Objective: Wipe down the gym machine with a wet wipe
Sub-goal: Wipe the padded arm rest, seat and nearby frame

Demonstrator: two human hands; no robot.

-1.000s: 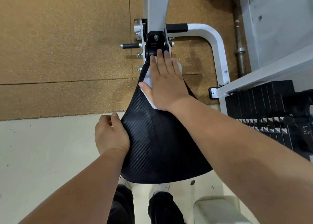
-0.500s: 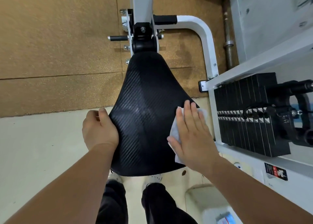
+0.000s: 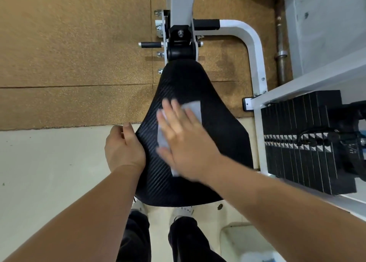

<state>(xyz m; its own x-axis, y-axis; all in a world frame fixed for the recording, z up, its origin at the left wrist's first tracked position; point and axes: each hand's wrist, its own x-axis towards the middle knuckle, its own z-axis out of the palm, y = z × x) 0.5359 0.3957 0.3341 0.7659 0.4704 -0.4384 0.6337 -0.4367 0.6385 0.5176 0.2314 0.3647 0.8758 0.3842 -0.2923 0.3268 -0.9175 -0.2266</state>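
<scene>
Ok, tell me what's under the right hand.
A white wet wipe lies under the flat right hand, pressed onto the black seat pad. Its edges show around the hand; the wipe's middle and the pad beneath are covered.

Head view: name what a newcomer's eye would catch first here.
The black seat pad fills the centre, with the right hand pressed flat on a wet wipe at its middle, blurred. The left hand grips the pad's left edge. A black weight stack sits at the right, inside the white frame.
</scene>
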